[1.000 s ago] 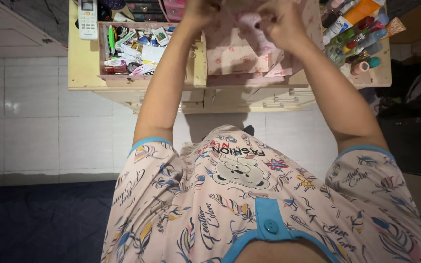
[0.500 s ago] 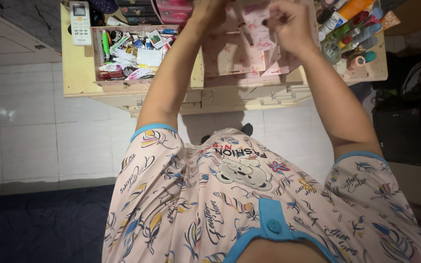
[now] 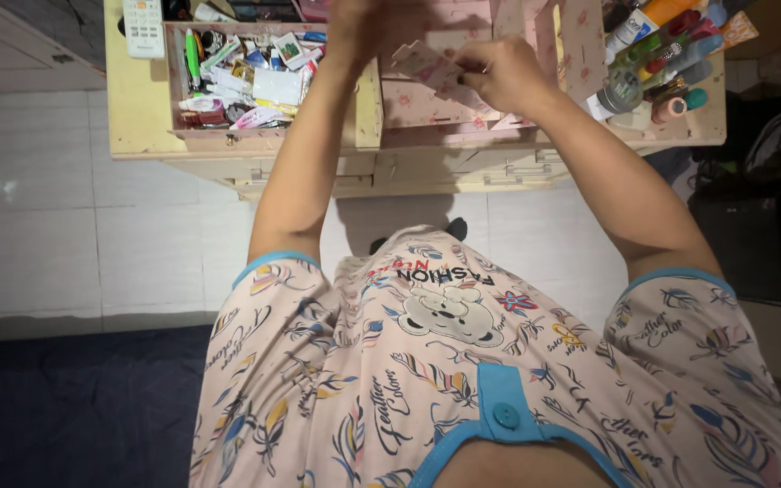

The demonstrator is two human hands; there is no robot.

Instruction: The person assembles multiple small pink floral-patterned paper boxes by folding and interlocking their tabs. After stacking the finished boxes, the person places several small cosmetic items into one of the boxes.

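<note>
Both my arms reach up over a pale wooden table (image 3: 137, 108). My right hand (image 3: 499, 74) pinches one end of a small pink flowered card piece (image 3: 427, 65). At the frame's top edge my left hand (image 3: 368, 27), blurred and partly cut off, holds the card's other end. Under the hands lies a pink flowered cardboard box (image 3: 418, 104) with open panels, and one upright panel (image 3: 580, 41) stands to the right of my right hand.
A tray (image 3: 228, 77) crammed with pens and small packets sits left of the hands, with a white remote control (image 3: 144, 23) beside it. Bottles and tubes (image 3: 662, 54) crowd the table's right end. White floor tiles (image 3: 65, 208), a dark blue mat (image 3: 74, 407), dark bags (image 3: 770, 172) at right.
Both hands have come lower and a little left over the box. The pink card piece is now held flatter between them, and the view has shifted slightly.
</note>
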